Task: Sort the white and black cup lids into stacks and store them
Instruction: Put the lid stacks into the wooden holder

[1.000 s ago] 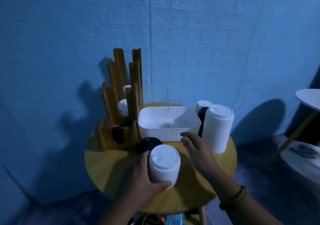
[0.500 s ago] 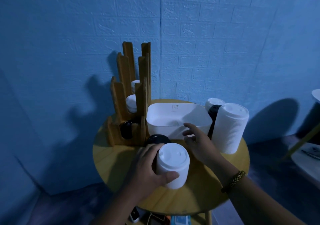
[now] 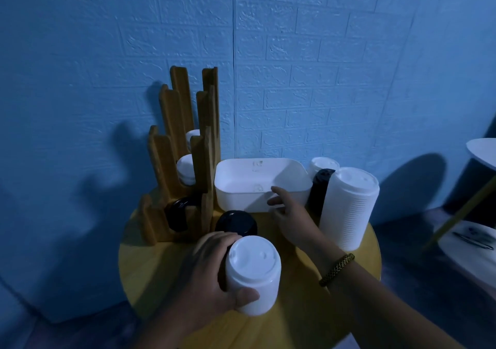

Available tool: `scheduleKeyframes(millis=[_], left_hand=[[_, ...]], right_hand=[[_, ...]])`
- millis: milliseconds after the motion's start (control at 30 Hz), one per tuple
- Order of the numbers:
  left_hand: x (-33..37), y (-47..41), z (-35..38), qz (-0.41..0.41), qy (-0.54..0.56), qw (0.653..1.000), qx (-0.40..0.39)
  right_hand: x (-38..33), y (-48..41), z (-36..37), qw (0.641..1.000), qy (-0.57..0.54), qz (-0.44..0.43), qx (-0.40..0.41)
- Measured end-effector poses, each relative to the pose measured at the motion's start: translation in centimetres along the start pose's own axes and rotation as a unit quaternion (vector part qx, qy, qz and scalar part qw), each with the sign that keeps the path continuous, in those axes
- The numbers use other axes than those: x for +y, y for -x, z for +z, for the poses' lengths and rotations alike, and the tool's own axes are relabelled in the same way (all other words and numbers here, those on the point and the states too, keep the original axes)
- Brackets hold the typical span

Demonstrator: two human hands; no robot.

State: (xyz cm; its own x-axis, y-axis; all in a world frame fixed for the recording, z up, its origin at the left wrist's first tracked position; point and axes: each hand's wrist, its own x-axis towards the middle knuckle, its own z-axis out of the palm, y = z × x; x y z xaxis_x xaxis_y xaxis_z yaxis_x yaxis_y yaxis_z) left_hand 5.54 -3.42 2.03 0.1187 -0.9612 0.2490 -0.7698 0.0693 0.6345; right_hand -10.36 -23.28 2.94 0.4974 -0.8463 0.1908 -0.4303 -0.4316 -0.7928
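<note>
On the round table (image 3: pixel 161 273), the wooden rack (image 3: pixel 185 160) stands at the left, with white lids (image 3: pixel 185 171) in its upper slots and black lids (image 3: pixel 178 214) in the lowest. Just right of it, the left hand (image 3: pixel 212 276) wraps thumb and fingers around a white stack (image 3: pixel 252 271), with a black stack (image 3: pixel 236 224) just behind. The right hand (image 3: pixel 290 214) reaches with fingers spread and holding nothing, its fingertips at the front wall of the white bin (image 3: pixel 241 179). Farther right stands a tall white stack (image 3: pixel 349 206), with a black one (image 3: pixel 319 190) beside it.
</note>
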Motion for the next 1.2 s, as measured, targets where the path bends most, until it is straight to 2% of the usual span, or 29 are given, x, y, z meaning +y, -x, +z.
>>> scheduleKeyframes(millis=[200, 367, 567, 800, 967, 1133, 1200], left_hand=[[0.2, -1.5, -0.2, -0.021, -0.030, 0.999, -0.028], [0.5, -2.5, 1.5, -0.074, 0.029, 0.996, -0.040], [0.1, -4.8, 3.0, -0.099, 0.085, 0.991, -0.037], [-0.4, -5.9, 4.2, -0.109, 0.138, 0.984, -0.006], [-1.0, -5.7, 4.6, -0.110, 0.164, 0.980, 0.013], [-1.3, -5.5, 4.6, -0.111, 0.178, 0.978, 0.017], [-1.2, -5.5, 4.4, -0.112, 0.186, 0.976, 0.016]], right_hand=[[0.8, -2.7, 0.4, 1.000, 0.005, 0.011, -0.015], [1.1, -4.2, 0.9, 0.999, -0.027, 0.024, -0.010], [1.1, -6.4, 1.4, 0.989, -0.128, 0.073, 0.002], [0.6, -7.9, 1.4, 0.980, -0.174, 0.094, -0.003], [-0.7, -5.8, 0.3, 0.971, -0.217, 0.099, -0.017], [-1.9, -0.8, -1.1, 0.987, -0.149, 0.046, 0.038], [-2.3, 1.7, -1.2, 0.988, -0.144, 0.034, 0.035]])
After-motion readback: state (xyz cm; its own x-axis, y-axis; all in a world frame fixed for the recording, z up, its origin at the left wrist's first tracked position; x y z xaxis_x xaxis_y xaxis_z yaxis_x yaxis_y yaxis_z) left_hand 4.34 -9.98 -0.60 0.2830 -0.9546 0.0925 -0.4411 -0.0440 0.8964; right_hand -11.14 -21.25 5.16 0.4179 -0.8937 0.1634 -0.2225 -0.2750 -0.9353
